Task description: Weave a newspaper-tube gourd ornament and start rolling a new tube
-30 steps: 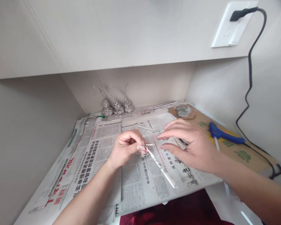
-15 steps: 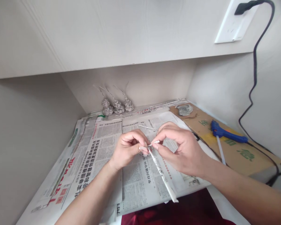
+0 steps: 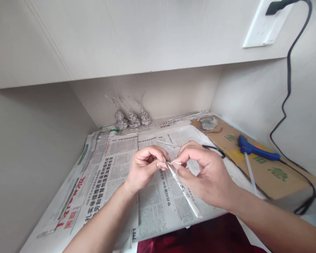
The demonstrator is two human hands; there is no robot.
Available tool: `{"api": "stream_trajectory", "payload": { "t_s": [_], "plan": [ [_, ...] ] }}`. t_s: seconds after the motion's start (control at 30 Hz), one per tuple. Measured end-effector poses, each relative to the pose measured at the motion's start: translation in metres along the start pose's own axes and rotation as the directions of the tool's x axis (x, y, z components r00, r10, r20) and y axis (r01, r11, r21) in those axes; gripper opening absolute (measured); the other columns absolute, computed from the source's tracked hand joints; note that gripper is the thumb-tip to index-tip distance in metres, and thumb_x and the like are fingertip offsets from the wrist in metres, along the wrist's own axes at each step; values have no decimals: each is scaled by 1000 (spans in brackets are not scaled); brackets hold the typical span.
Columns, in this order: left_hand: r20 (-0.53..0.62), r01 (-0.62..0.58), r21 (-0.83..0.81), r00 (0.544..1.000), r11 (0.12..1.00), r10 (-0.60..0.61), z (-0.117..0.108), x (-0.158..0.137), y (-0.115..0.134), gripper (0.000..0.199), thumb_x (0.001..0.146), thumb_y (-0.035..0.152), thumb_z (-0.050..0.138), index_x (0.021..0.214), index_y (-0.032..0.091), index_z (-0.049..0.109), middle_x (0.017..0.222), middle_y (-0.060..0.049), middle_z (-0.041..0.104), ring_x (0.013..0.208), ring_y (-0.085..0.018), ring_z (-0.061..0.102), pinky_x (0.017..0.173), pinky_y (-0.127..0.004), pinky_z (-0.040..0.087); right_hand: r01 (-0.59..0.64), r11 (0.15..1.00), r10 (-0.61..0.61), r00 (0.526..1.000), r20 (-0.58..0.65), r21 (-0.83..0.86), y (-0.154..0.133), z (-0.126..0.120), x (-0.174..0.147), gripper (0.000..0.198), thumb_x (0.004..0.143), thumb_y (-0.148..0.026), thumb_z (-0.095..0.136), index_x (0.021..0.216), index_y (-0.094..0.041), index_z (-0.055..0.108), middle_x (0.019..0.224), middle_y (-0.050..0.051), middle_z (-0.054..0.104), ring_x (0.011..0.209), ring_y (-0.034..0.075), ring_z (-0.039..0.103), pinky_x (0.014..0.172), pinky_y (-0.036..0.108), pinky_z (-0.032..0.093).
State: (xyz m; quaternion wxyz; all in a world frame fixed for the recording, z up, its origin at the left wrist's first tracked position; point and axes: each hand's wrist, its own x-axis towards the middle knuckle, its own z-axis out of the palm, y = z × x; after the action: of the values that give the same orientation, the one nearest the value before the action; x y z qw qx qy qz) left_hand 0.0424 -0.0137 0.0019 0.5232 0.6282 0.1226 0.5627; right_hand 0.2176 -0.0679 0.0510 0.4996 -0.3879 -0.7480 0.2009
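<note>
Over the newspaper, my left hand [image 3: 147,167] pinches thin strips of rolled paper between thumb and forefinger. My right hand [image 3: 202,170] meets it from the other side, its thumb and fingertips closed on the same paper work. One rolled newspaper tube [image 3: 185,195] slants down from the pinch point toward the table's front edge. Another thin paper tube [image 3: 166,143] points up and left behind my right hand. How the strips cross is mostly hidden by my fingertips.
Newspaper sheets [image 3: 121,151] cover the table. At the back stand three woven paper gourds [image 3: 134,120] beside several long paper sticks [image 3: 173,121]. On cardboard [image 3: 276,186] at right lies a blue glue gun [image 3: 258,149], its cord running to a wall socket. Black scissor handles [image 3: 214,150] show behind my right hand.
My right hand has shifted slightly right and down, its fingers now lower on the paper strips. The long tube's lower end has risen a little. Black handles show more.
</note>
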Motion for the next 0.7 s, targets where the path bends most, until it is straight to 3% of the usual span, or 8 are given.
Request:
{"api": "stream_trajectory", "payload": {
  "t_s": [0.33,0.7],
  "plan": [
    [-39,4,38,999,999,-3,1,0,-1,12,76,18,76,73,15,64,77,-4,67,65,-12,60,62,-24,50,4,1000,-4,1000,28,-1,1,1,1,11,79,-12,65,72,-19,63,70,-1,57,71,14,56,67,31,46],
    [-103,25,31,994,999,-22,2,0,-3,12,78,15,73,76,15,62,72,-2,64,57,-10,58,54,-22,48,148,983,-148,989,10,-104,2,2,-1,10,80,-13,64,84,-21,65,75,2,60,78,18,56,71,36,47]
  ]
}}
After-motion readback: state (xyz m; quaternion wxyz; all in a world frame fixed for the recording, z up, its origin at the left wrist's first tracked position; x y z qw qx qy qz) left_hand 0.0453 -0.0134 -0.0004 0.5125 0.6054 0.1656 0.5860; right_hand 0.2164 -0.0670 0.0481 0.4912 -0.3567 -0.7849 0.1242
